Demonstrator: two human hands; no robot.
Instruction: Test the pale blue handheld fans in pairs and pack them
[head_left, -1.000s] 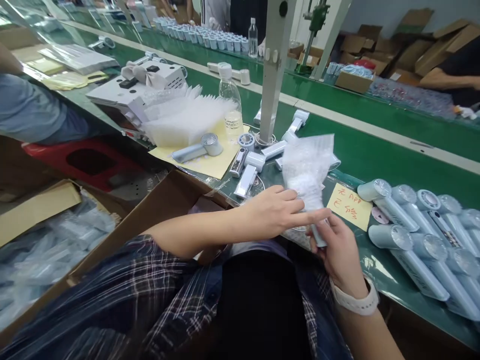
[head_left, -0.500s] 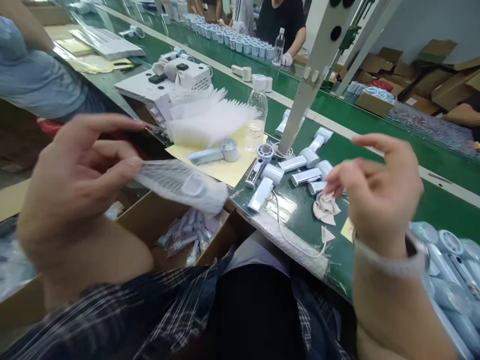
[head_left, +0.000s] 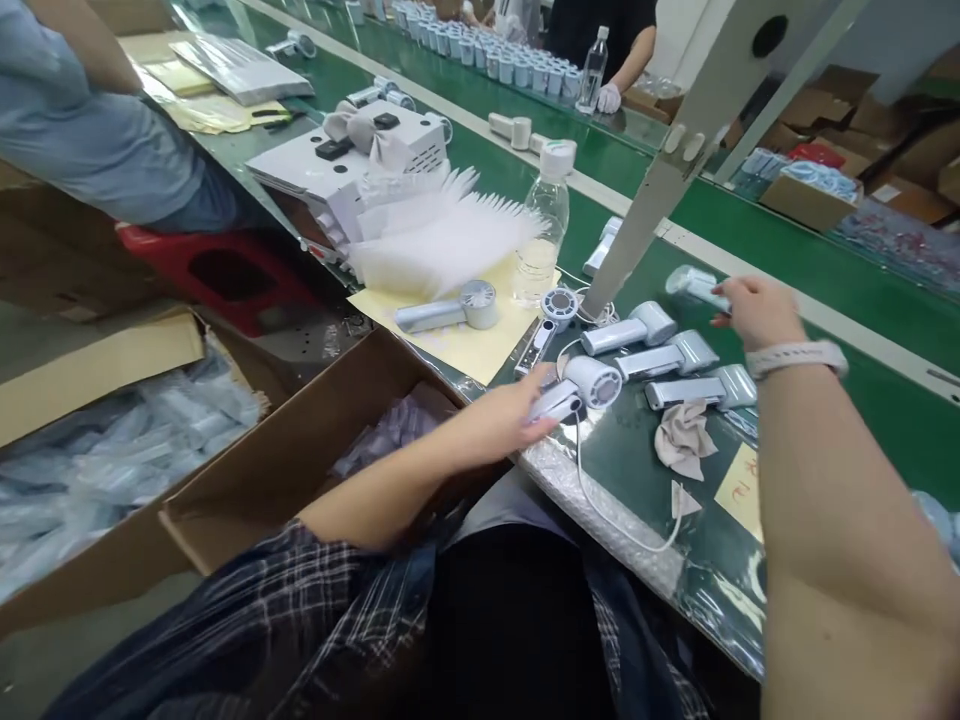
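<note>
My left hand is closed round the handle of a pale blue handheld fan at the table's near edge. A white cable hangs beside this fan and curves along the edge. Farther off to the right, my right hand grips one end of another pale blue handheld fan, its head pointing left. Several similar fans lie between my hands. One fan with an opened handle lies just beyond my left hand. A crumpled cloth rests nearer to me.
A clear bottle, a stack of white sleeves and a fan on yellow paper stand left of a metal post. Open cartons with bagged items sit below left. Co-workers sit at left and across the green belt.
The bagged fan has left my left hand, which has moved right to the table and taken hold of a fan. My right hand has reached farther out and now holds a fan.
</note>
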